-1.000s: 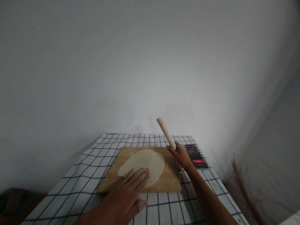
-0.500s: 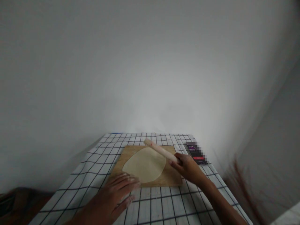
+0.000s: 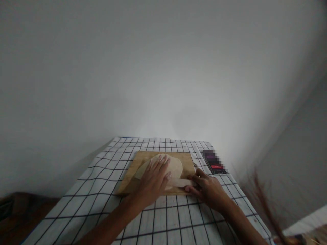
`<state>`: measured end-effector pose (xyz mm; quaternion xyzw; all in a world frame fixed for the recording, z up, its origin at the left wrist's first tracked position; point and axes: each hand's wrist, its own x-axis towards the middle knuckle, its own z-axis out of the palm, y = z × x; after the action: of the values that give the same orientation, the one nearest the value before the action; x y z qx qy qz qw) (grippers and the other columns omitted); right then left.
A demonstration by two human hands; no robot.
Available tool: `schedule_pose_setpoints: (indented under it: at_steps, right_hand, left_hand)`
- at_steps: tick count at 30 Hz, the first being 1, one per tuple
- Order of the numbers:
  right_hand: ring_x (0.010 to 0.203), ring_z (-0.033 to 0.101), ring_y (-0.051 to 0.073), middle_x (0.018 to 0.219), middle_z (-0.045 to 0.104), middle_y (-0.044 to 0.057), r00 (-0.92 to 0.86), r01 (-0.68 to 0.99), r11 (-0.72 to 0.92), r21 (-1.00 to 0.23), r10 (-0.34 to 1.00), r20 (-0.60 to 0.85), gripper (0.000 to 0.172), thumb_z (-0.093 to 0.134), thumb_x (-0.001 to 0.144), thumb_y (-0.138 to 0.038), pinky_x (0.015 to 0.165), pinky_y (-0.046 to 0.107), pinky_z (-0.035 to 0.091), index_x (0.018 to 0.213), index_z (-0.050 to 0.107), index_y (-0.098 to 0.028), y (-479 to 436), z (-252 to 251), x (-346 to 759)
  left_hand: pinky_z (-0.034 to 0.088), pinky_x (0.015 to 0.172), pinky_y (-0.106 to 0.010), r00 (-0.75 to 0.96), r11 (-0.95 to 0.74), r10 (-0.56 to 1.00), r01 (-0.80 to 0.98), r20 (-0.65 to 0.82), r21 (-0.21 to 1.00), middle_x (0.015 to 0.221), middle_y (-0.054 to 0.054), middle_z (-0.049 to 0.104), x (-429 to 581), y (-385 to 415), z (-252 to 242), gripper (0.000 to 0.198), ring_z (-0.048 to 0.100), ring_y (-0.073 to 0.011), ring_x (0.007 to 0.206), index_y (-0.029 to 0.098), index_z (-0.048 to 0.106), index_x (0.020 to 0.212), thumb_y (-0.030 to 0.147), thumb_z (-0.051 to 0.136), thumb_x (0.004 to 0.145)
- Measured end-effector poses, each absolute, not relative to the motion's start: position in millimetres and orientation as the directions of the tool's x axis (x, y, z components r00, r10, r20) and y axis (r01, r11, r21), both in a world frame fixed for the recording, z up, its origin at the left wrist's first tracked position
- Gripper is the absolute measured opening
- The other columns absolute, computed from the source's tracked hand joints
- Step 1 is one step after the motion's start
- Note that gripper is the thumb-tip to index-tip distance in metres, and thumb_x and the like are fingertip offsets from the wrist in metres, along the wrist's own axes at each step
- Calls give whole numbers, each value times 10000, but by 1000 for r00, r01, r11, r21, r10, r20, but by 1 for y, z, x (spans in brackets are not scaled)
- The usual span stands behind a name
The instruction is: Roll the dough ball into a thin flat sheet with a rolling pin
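A flat, pale sheet of dough point(image 3: 176, 166) lies on a wooden board point(image 3: 130, 177). My left hand point(image 3: 155, 175) rests on the dough with its fingers stretched forward, dusted with flour. At the board's right side, my right hand point(image 3: 204, 187) grips one end of a light wooden rolling pin point(image 3: 180, 183). The pin points left, low over the near part of the board, and its far end is hidden behind my left hand. Part of the dough is covered by my left hand.
A white tablecloth with black checks point(image 3: 102, 180) covers the table under the board. A phone point(image 3: 214, 163), partly pixelated, lies right of the board. Behind the table rises a grey wall point(image 3: 163, 75). Reddish thin stalks point(image 3: 263, 197) stand at the right.
My left hand has moved forward and right from the board's near-left edge onto the dough. The rolling pin has come down nearer to me and now points left. My right hand still holds it.
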<state>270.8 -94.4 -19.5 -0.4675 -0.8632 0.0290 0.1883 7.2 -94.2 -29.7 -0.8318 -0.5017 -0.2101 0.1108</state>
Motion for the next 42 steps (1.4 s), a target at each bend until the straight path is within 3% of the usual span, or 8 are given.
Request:
schedule_pose_setpoints:
  at_steps: [3, 8, 18, 26, 29, 33, 36, 42]
  right_hand:
    - [917, 659, 199, 1092, 634, 81, -431, 840, 516, -169, 822, 371, 369, 464, 1005, -515, 763, 287, 493, 1176, 676, -265, -78, -21, 267]
    - [934, 647, 198, 1062, 633, 85, -355, 889, 437, -135, 845, 400, 371, 349, 1060, -412, 757, 284, 482, 1168, 660, -242, -52, -20, 258]
    - [967, 601, 237, 1057, 632, 79, -398, 878, 466, -109, 838, 374, 304, 393, 1040, -435, 849, 363, 469, 1155, 608, -254, -96, -32, 265]
    - [944, 600, 252, 1007, 636, 75, -357, 879, 444, -171, 853, 380, 301, 533, 974, -471, 831, 388, 495, 1179, 592, -260, -129, -48, 273]
    - [974, 595, 248, 1017, 637, 74, -383, 867, 474, -153, 831, 404, 327, 532, 972, -505, 872, 384, 488, 1164, 613, -253, -110, -42, 273]
    - [1054, 599, 221, 1133, 640, 83, -412, 862, 495, -107, 808, 422, 303, 431, 1036, -429, 957, 369, 455, 1104, 664, -247, -63, -32, 264]
    - [1223, 556, 238, 1354, 587, 115, -384, 882, 462, -92, 818, 429, 362, 356, 1062, -371, 1085, 421, 370, 1234, 635, -216, -23, -27, 252]
    - [1385, 447, 259, 1460, 531, 127, -382, 892, 438, -112, 862, 333, 387, 349, 1055, -317, 1148, 467, 314, 1307, 618, -198, 13, -25, 241]
  left_hand:
    - [374, 1124, -640, 400, -430, 814, 902, 422, -27, 1510, -200, 458, 8, -62, -30, 469, 404, -351, 1415, 107, 434, 1440, 310, 344, 1026]
    - [349, 1067, -743, 469, -481, 790, 874, 395, -75, 1498, -159, 484, 4, -30, -28, 348, 383, -409, 1415, 211, 614, 1265, 207, 387, 1001]
    - [298, 1158, -667, 355, -425, 809, 904, 468, 49, 1508, -181, 468, 14, -68, -33, 482, 385, -354, 1427, 115, 434, 1434, 286, 389, 985]
    - [281, 1218, -548, 454, -512, 746, 859, 487, -17, 1607, -106, 321, 7, -124, -38, 571, 275, -279, 1490, 159, 287, 1536, 341, 391, 1005]
    - [271, 1214, -577, 448, -500, 755, 866, 479, -21, 1580, -120, 372, 8, -115, -39, 555, 310, -294, 1475, 140, 329, 1517, 354, 386, 1009]
    - [284, 1170, -654, 349, -410, 810, 912, 472, 29, 1493, -171, 490, 11, -73, -36, 491, 390, -341, 1426, 104, 455, 1427, 345, 347, 1012]
    - [291, 1145, -673, 285, -345, 829, 938, 481, 40, 1453, -197, 527, 12, -44, -30, 445, 416, -360, 1405, 106, 509, 1370, 306, 337, 1012]
    - [322, 1059, -754, 283, -332, 840, 943, 464, 25, 1400, -227, 564, 8, -24, -26, 357, 444, -435, 1363, 123, 634, 1193, 246, 364, 994]
